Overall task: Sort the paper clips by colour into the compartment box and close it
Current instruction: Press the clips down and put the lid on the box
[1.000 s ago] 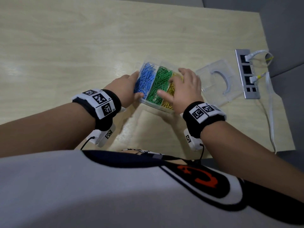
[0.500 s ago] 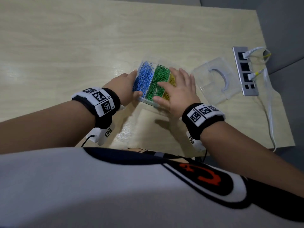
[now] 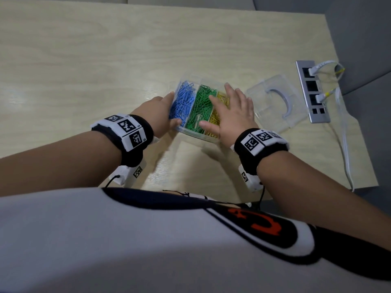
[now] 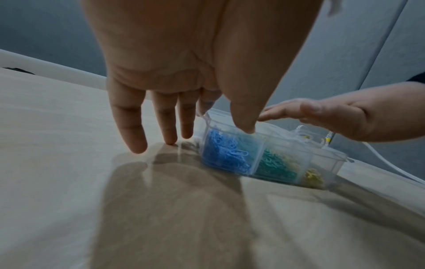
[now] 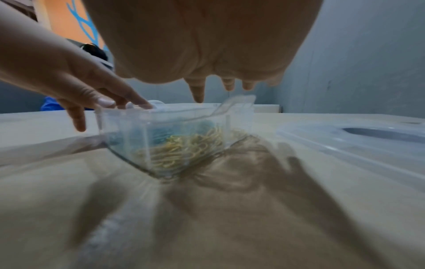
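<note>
Three colours are seen sorted in the compartment box [image 3: 191,132] from the head view: blue, green, yellow. To its right, the lid [image 3: 277,104] lies apart, so closing is judged outstanding. Left wrist view: the left hand [image 4: 184,76], fingers straight, touches the box's left end. Right wrist view: the right hand [image 5: 207,45] hovers spread above it.

Under our right hand [image 3: 230,115] most of the yellow clips [image 3: 215,117] are hidden, and we cannot tell whether the palm touches the compartment box [image 3: 197,135]; beyond our left hand [image 3: 156,115] its fingertips hide behind the box wall
</note>
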Tool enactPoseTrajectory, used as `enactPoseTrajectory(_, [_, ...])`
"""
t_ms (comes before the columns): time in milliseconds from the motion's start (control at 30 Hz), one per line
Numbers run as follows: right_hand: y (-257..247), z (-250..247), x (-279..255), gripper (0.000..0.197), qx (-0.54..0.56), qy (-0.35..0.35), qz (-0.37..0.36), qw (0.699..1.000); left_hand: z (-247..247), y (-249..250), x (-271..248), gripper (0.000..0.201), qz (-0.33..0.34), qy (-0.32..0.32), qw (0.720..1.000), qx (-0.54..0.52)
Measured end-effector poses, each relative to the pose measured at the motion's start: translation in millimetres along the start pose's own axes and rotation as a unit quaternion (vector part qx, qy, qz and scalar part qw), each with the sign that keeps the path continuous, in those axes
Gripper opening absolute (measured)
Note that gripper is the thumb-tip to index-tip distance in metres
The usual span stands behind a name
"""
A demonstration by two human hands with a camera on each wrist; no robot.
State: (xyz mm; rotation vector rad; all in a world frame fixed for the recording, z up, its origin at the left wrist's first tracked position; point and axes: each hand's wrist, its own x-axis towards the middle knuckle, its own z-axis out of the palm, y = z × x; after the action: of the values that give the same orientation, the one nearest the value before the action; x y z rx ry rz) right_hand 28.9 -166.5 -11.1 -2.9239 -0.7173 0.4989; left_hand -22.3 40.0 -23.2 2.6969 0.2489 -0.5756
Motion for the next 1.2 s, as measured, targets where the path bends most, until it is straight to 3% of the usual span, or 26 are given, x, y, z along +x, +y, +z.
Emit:
enactPoseTrajectory(67, [8.7,-4.1,1.8,0.064,0.042,0.073,0.055,0.995,-1.5,0.4,1.4,0.071,-0.005,0.002,1.000,0.002])
enactPoseTrajectory(133, [25.7,-5.2,5.9,0.051,0.084,0.139,0.155,0.975,-3.9,-0.4,3.6,0.072,-0.015,0.004,1.000,0.000])
enactPoseTrajectory(167, [36.0,-4.2,7.6,0.049,0.086,0.135,0.206,0.965,-4.5,-1.0,4.7,0.072,-0.021,0.007,1.000,-0.001])
enactPoseTrajectory(267, [56.3,3.8,4.4,0.051,0.056,0.020,0.298,0.953,-5.4,-1.8,6.4,0.070,-0.032,0.017,0.999,-0.002])
enactPoseTrajectory(333, [58.5,9.0,-0.2,0.052,0.022,-0.016,0.290,0.957,-5.3,-1.7,6.8,0.071,-0.037,0.023,0.999,-0.004])
enactPoseTrajectory(500, [49.9,7.5,2.8,0.037,0.044,0.048,0.244,0.968,-4.8,-0.2,5.8,0.072,-0.045,0.029,0.999,-0.008])
enactPoseTrajectory(600, [52.7,13.6,3.1,0.040,0.059,0.082,0.270,0.957,-5.9,1.0,4.6,0.068,-0.051,0.030,0.998,-0.007])
enactPoseTrajectory(733, [60.3,18.3,2.9,0.038,0.054,0.034,0.310,0.949,-4.9,1.1,3.4,0.067,-0.054,0.035,0.998,-0.007])
enactPoseTrajectory(900, [69.8,30.9,8.7,0.072,0.136,-0.032,0.300,0.944,-4.8,2.1,1.2,0.068,-0.059,0.036,0.998,-0.007])
enactPoseTrajectory(1033, [69.3,25.9,4.0,0.040,0.004,0.056,0.326,0.944,-5.5,3.0,0.5,0.068,-0.060,0.036,0.998,-0.007])
enactPoseTrajectory(1200, [76.0,26.1,3.4,0.034,-0.019,0.022,0.326,0.945,-4.8,4.7,-1.5,0.068,-0.059,0.038,0.997,-0.010])
